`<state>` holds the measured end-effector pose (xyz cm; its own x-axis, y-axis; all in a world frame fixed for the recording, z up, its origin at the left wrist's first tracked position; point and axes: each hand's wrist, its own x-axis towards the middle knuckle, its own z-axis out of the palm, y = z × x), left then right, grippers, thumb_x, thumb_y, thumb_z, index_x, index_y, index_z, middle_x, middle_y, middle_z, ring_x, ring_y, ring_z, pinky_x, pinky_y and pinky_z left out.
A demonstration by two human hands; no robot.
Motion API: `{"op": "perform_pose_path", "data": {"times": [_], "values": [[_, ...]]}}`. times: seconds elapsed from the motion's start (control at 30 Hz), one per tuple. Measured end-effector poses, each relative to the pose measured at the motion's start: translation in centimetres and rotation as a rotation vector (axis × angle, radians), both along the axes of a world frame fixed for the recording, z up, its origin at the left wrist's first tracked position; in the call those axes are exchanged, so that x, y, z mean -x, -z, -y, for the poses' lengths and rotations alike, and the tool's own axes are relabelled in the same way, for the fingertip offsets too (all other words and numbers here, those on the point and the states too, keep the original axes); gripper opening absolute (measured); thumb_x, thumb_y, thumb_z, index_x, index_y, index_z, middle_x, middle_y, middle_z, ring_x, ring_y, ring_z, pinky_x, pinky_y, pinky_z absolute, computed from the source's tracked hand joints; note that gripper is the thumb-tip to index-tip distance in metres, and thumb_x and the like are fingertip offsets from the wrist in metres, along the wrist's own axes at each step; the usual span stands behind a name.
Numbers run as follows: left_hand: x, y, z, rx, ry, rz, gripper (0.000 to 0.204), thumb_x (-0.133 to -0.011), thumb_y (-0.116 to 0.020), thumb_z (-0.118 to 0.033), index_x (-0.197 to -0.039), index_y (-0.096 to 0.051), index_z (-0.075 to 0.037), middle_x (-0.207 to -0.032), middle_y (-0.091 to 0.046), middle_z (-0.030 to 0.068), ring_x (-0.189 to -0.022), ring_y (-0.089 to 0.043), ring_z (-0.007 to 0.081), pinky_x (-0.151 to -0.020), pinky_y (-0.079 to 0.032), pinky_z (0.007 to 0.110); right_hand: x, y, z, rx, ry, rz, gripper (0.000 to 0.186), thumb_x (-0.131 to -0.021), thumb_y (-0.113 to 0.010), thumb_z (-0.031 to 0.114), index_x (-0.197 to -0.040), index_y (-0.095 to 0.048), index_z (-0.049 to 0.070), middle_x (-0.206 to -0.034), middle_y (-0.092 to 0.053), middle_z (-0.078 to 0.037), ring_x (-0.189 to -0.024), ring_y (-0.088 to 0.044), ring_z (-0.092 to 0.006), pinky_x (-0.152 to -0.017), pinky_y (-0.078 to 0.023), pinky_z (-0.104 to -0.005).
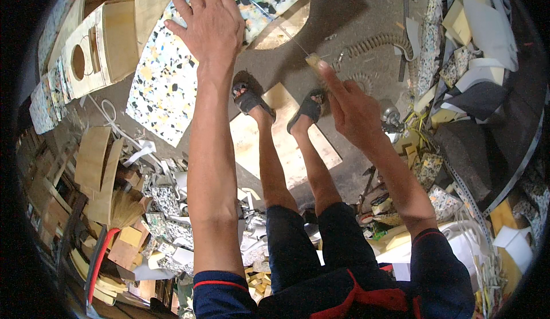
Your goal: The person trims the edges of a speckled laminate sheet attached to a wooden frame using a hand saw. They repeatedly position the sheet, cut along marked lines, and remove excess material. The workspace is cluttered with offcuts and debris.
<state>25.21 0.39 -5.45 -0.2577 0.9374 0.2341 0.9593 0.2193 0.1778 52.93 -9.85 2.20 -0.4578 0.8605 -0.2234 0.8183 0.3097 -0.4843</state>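
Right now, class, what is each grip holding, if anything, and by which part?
The right grip holds a thin-bladed tool by its yellowish handle; the left grip lies spread on the speckled foam sheet, not grasping it.

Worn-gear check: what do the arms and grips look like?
Left grip and right grip: bare human hands, no gloves. Left forearm and right forearm: bare, no watch or cables visible. Short navy sleeves, thin red stripe near each hem.
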Motion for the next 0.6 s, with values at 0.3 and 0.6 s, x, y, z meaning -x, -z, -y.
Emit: {"op": "perform_pose_path", "data": {"times": [0.3,0.6], "values": [[-0.4,-0.3,-0.5,-0.007,0.022,0.018,0.055,-0.107,-0.034,-0.042,-0.156,-0.036,-0.017,-0.162,-0.032,0.0162,-0.149,-0.025,0.0472,-0.111,-0.019,0.075,3.1,2.2,-3.8,-0.048,-0.027,0.082,0.068,-0.095,-0.063,0.012,-0.156,-0.037,0.027,-0.082,-0.062,-0.012,-0.060,-0.064,-0.0292,-0.052,-0.054,-0.0403],[-0.3,-1.0,-0.9,-0.030,0.028,0.027,0.055,-0.107,-0.035,-0.042,-0.155,-0.038,-0.017,-0.162,-0.032,0.0175,-0.149,-0.025,0.0478,-0.111,-0.019,0.075,-3.4,4.3,0.8,0.006,-0.046,0.099,0.070,-0.096,-0.062,0.012,-0.158,-0.034,0.027,-0.094,-0.063,-0.013,-0.070,-0.068,-0.0305,-0.053,-0.055,-0.0386]]}}
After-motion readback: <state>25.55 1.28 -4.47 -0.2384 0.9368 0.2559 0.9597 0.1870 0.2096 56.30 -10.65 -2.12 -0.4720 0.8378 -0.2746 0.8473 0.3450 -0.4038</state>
